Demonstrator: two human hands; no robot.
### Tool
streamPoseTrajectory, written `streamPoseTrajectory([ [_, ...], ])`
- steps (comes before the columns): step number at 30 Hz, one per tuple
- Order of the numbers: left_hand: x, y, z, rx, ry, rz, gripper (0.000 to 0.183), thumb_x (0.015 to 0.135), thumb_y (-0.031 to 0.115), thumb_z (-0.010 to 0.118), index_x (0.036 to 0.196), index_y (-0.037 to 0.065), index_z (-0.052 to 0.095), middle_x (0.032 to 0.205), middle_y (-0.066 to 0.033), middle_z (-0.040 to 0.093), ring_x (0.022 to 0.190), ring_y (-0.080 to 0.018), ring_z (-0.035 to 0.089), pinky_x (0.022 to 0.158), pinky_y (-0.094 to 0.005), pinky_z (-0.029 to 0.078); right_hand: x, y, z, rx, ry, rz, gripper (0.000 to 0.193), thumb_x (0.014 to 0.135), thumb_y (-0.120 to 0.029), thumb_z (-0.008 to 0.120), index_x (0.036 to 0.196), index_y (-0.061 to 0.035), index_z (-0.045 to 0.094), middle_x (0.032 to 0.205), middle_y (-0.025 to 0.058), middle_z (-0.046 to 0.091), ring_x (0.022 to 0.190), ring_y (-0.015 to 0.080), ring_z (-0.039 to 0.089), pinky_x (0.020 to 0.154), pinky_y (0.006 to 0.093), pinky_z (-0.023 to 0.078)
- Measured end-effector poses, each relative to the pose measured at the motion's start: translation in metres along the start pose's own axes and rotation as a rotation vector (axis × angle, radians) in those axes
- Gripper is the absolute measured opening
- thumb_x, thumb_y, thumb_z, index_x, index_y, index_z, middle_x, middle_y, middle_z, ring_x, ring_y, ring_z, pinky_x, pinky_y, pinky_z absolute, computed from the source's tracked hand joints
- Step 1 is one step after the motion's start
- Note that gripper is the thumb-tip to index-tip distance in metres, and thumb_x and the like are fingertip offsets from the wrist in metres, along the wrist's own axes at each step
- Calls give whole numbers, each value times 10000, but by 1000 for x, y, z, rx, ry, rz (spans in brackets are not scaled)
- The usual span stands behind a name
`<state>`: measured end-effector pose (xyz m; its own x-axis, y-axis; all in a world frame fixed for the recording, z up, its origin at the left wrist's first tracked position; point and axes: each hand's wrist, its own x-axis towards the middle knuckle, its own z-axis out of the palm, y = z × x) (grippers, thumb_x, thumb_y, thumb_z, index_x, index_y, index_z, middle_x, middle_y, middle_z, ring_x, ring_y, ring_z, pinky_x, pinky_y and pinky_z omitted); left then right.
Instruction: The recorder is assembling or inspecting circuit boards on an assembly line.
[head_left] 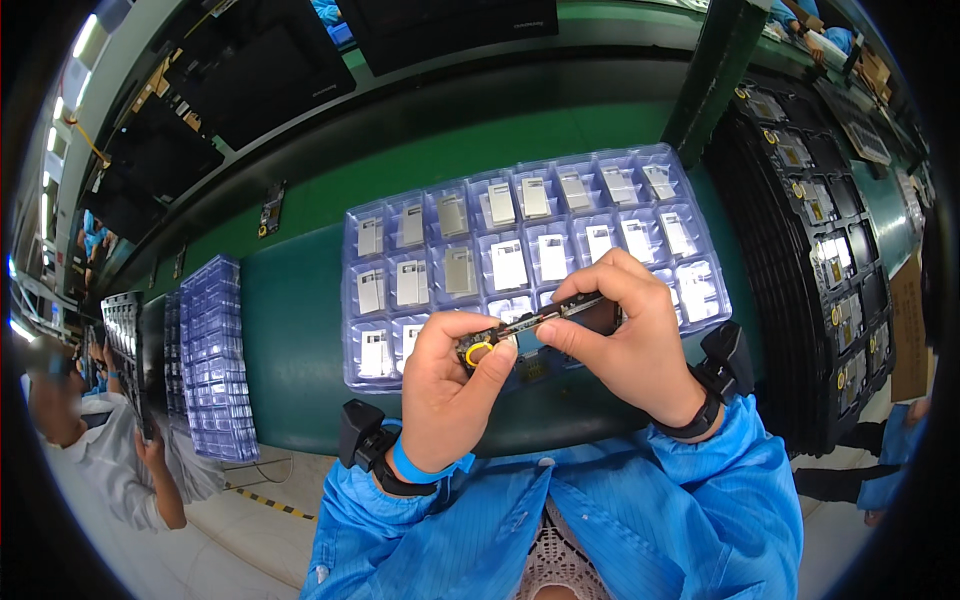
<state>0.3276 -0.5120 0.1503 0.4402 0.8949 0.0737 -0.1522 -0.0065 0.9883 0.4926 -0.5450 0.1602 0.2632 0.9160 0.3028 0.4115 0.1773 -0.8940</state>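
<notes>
Both my hands hold a thin, dark phone-sized electronic assembly (522, 324) with exposed circuit parts, tilted above the near part of a clear plastic tray. My left hand (445, 400) pinches its left end, thumb beside a yellow ring (478, 353). At the other end, my right hand (645, 335) grips it between thumb and fingers. Beneath, the clear tray (345, 300) has rows of compartments holding flat silver metal pieces (508, 264), some with cut-outs. My hands and the assembly hide part of its front row.
Stacked black trays with circuit parts (775, 260) stand at right, beside a green post (718, 85). Nested clear trays (215, 350) stand at left on the green work surface (290, 330). A small circuit board (271, 208) lies farther back, below black monitors (260, 75). Another person (150, 470) works at far left.
</notes>
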Motion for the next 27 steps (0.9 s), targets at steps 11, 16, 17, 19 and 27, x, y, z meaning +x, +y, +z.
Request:
streamPoseTrajectory([
  [11,3,-5,-1,67,32,36,222,804,-16,559,987,11,436,833,-42,530,728,-49,492,609,-175,405,-2,5,3,-7,67,-40,200,583,-61,736,740,-35,616,655,56,502,599,181,493,506,274,383],
  [16,5,-2,0,3,11,-30,228,812,-10,548,1006,2,429,862,-56,537,758,-61,507,639,-180,418,2,4,-3,46,-26,-78,242,605,-36,741,808,-14,611,728,34,499,628,102,495,502,192,380],
  [17,4,-2,1,1,8,-32,228,812,-10,548,1006,2,429,862,-56,537,758,-61,507,639,-180,418,1,3,-4,43,-24,-76,242,605,-36,741,808,-14,611,728,34,499,628,102,495,502,192,380],
  [19,5,-3,1,25,11,-35,227,811,-14,547,1004,-3,429,874,-62,540,762,-66,513,650,-185,421,0,4,-4,48,-39,6,251,605,-34,741,819,-14,610,745,41,506,637,107,508,519,194,400],
  [27,3,-7,3,-48,30,-15,243,807,-21,549,1019,-8,432,899,-81,552,794,-91,534,697,-207,438,-1,-4,-8,47,-50,21,309,648,-28,704,929,3,580,825,91,513,694,146,570,598,221,477],
])
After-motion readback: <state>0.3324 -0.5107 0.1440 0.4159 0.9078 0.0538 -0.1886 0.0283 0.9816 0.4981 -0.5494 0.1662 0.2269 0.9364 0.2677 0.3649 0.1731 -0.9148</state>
